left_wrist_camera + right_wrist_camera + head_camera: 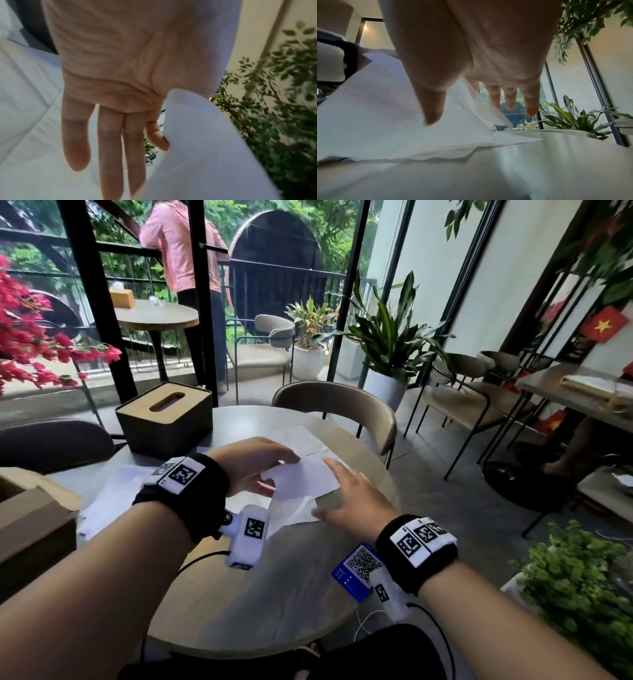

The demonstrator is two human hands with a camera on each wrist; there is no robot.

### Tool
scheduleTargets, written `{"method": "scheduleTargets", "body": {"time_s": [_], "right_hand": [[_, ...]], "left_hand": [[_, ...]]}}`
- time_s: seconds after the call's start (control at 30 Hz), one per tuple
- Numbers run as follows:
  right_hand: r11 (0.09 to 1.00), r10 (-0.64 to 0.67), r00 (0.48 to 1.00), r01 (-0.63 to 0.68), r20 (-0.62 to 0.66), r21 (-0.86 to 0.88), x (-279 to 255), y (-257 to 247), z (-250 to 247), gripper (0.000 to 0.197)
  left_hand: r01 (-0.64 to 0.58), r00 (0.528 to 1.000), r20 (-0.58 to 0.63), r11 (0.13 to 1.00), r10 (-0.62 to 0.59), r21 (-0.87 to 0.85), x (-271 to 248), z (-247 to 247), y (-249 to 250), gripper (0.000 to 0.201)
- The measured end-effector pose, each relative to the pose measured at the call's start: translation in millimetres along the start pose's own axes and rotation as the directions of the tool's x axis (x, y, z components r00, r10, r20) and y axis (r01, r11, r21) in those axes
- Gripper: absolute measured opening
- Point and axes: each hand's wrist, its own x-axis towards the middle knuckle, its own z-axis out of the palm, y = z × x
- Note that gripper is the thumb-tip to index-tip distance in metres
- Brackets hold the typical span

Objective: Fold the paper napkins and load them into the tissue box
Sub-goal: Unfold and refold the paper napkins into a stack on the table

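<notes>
Head: tissue box [164, 419] | left wrist: left hand [120, 81] pinching napkin [197, 148]

No readable words or numbers appear anywhere in the three views; a blue card [359, 571] at the near edge of the round table [274, 594] carries a QR code, its small white print too blurred to read; black-and-white square coded markers sit on the white tags of both black wristbands [423, 537]; a red flag with a yellow star [604, 327] hangs at the right wall.
</notes>
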Motion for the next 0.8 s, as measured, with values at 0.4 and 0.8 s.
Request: {"method": "scheduleTargets", "body": {"time_s": [0.4,0.8], "right_hand": [[0.899,-0.037,0.997,0.007,0.062,0.438,9.1,-30.9,-55.2,0.033],[0.664,0.290,0.886,-0.459,0.363,0.590,32.7,-42.8,-111.3,0.030]], "left_hand": [[0.140,0.981,0.165,0.953,-0.098,-0.268,0.3,-34.9,-25.3,0.046],[-0.279,0.875,0.400,0.959,0.272,-0.043,-47.7,-22.5,-49.0,0.100]]}}
